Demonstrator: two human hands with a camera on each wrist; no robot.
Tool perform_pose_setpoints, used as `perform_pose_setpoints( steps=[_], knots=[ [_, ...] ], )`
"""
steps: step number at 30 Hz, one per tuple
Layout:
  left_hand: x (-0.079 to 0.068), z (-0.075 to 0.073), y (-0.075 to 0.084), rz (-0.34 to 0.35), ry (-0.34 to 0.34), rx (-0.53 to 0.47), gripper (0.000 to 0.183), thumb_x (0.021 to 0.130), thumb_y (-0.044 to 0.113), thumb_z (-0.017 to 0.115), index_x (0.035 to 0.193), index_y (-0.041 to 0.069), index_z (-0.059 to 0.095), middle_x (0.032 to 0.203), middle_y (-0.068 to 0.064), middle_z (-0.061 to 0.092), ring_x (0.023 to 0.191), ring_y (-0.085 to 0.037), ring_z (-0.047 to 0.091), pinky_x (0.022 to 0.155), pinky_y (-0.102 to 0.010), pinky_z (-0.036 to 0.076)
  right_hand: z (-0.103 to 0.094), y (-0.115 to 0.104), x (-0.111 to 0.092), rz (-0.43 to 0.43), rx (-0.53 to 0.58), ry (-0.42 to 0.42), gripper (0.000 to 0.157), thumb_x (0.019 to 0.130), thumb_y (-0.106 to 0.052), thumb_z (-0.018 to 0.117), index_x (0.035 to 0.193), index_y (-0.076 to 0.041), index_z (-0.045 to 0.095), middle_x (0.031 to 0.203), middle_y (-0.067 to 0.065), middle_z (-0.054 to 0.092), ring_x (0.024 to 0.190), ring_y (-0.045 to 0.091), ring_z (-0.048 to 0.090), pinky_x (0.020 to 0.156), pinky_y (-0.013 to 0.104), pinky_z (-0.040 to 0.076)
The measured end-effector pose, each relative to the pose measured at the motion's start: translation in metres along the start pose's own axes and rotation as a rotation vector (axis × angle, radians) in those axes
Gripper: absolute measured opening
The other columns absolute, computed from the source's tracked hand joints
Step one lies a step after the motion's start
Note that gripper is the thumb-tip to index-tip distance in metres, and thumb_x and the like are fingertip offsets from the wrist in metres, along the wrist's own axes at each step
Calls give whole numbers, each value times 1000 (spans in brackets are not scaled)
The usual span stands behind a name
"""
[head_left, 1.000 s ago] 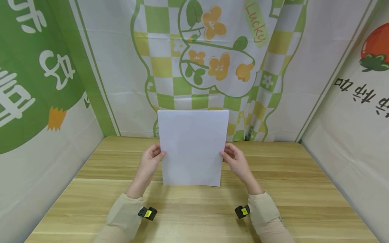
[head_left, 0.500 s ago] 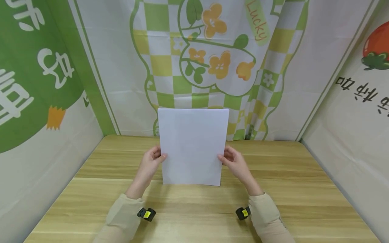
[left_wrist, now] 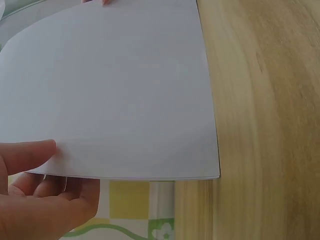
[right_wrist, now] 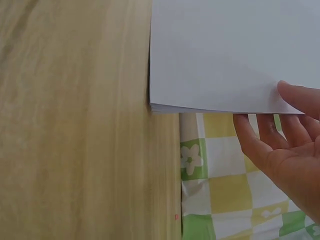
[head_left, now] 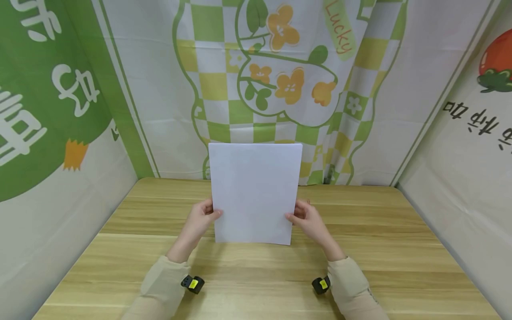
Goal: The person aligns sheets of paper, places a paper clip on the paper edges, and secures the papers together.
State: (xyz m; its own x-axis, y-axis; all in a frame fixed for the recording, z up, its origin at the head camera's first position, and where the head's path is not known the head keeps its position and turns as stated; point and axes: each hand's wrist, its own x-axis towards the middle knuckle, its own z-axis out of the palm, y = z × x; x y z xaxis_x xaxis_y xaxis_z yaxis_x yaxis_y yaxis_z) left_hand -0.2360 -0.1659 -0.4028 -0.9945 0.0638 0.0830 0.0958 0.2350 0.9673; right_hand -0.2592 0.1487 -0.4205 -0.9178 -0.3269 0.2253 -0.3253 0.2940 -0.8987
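Observation:
A stack of white paper (head_left: 255, 191) stands on its short edge on the wooden table, its blank front sheet toward me. My left hand (head_left: 200, 220) grips the left side, thumb on the front and fingers behind. On the opposite side my right hand (head_left: 310, 220) holds it the same way. In the left wrist view the thumb of the left hand (left_wrist: 45, 195) presses the sheet close to its edge. Several layered sheets show at the lower corner of the paper stack (right_wrist: 210, 55) in the right wrist view. The fingertips behind the paper are partly hidden.
The wooden table (head_left: 256, 284) stretches around the paper on all sides. Behind it hangs a checkered green and yellow curtain (head_left: 218, 86). Printed cloth walls (head_left: 452, 178) close in the left and right. A black wrist camera (head_left: 193, 283) sits at the left cuff, another camera (head_left: 321, 285) at the right.
Both hands have slid a little lower along the sides of the paper stack. The stack itself stays upright in nearly the same place.

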Motion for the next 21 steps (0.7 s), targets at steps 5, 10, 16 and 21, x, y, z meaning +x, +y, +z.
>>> perform_pose_setpoints(
  steps=[5,10,16,21],
  knots=[
    [-1,-1,-3,-21,-13,42,36,92,0,54,127,-9,52,121,-26,60,110,-28,58,94,-38,47,1,7,0,14,-7,-41,43,90,-5,62,130,7,49,115,29,62,104,38,63,78,37,56],
    [-2,0,-5,-64,-23,55,37,93,-1,51,129,-10,49,122,-27,58,112,-31,57,97,-43,46,2,11,1,4,-11,-59,46,89,2,60,132,9,46,116,31,61,104,39,62,76,38,57],
    [-2,2,-3,-71,-22,46,39,93,-2,50,131,-10,47,123,-29,56,113,-33,56,98,-43,45,2,9,1,16,-11,-53,46,89,6,58,133,9,45,117,32,59,105,40,62,76,39,57],
    [-2,3,-1,-86,-6,43,39,93,-3,50,131,-11,47,122,-29,57,112,-32,56,97,-42,45,3,7,0,17,-29,-35,45,88,7,58,132,9,47,117,32,60,103,39,63,76,44,56]
  ],
)
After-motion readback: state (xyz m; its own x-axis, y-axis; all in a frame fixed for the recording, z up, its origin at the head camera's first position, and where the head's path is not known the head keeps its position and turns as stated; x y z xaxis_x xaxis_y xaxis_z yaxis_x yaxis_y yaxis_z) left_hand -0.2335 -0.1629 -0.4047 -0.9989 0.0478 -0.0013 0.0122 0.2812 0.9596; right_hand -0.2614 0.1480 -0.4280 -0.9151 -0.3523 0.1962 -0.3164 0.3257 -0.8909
